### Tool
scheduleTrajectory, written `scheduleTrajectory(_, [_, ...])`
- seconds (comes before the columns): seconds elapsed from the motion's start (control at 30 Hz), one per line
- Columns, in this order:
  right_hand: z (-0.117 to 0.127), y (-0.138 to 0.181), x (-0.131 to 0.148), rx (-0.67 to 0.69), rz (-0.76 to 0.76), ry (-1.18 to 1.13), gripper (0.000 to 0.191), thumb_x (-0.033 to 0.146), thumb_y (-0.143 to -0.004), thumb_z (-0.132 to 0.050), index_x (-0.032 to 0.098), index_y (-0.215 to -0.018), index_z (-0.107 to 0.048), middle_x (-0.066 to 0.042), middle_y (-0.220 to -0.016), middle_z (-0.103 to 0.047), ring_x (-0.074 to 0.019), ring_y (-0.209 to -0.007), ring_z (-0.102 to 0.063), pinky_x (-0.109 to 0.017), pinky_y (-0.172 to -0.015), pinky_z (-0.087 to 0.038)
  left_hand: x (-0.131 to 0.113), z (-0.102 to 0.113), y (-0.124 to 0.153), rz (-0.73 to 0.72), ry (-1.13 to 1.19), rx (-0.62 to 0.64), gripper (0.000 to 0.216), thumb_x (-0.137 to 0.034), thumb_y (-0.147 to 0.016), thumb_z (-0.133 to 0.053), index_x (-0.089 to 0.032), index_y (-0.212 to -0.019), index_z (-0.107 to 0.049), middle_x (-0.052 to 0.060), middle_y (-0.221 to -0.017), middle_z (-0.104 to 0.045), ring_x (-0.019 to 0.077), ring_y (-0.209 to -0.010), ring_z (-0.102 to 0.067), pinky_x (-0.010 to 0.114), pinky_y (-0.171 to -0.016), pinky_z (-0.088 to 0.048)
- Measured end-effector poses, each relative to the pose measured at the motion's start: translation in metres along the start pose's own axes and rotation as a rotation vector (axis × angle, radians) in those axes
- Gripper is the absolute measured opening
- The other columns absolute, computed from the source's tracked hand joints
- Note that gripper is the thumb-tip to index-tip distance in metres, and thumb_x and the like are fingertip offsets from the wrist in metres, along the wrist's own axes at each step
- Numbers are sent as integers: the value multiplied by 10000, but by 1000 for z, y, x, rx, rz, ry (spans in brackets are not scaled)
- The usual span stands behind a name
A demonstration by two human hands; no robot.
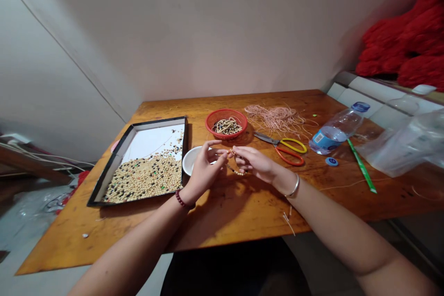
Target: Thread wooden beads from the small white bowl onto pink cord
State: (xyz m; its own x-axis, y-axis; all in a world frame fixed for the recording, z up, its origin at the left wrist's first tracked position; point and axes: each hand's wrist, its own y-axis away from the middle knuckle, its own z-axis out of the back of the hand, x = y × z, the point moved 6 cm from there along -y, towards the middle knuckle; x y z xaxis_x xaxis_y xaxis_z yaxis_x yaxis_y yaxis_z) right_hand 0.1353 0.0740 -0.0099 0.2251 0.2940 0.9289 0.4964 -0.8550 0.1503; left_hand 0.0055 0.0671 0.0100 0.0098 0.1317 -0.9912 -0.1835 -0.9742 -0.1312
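My left hand [204,169] and my right hand [252,163] meet above the wooden table [104,231], their fingertips pinching a short strand of pale beads on a cord [236,170]. The strand's end between my fingertips is too small to make out. A small white bowl [188,160] sits just beyond my left hand, partly hidden by it. Left of that lies a black-rimmed tray [110,172] holding many pale and dark beads. Nearest my right hand, a pair of scissors with yellow and orange handles [286,151] rests on the wood.
A red plastic basket [226,123] holds beads and strands. Behind the scissors lies a tangle of pink cord [274,118]. To the right are a water bottle [336,129], a blue cap [331,161], a green stick [361,166] and a plastic bag [402,143]. Walls bound the table's far and left sides.
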Motion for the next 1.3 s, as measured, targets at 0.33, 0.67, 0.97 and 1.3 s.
scheduleTrajectory(0.33, [-3,-1,7,-16,155,244,317,459,-803,-600,190,-683,-485,69,-540,-418,-58,-430,-347,-203,-438,-319,-1,1,0,-68,-30,-11,357,-297,-730,-743,-185,-946,-482,47,-875,-669,166,-813,-662,266,-719,-515])
scheduleTrajectory(0.67, [-12,-1,0,102,148,114,311,484,-845,-574,202,-769,-467,38,-632,-528,-90,-528,-474,-225,-544,-408,-6,-11,4,-121,88,113,314,-264,-857,-611,-212,-808,-305,6,-872,-616,114,-731,-625,248,-691,-483])
scheduleTrajectory(0.97, [-12,-5,-3,164,190,43,290,445,-878,-558,192,-766,-471,27,-643,-533,-102,-591,-482,-235,-596,-381,-6,-14,4,-187,102,164,291,-242,-891,-559,-214,-810,-281,-11,-848,-576,92,-663,-589,241,-626,-467])
scheduleTrajectory(1.3, [-13,-4,-7,192,136,-96,248,388,-882,-576,185,-764,-496,17,-656,-546,-104,-620,-490,-238,-644,-400,-7,-14,3,-160,117,201,296,-249,-906,-540,-214,-807,-263,-5,-861,-578,90,-675,-610,235,-614,-484])
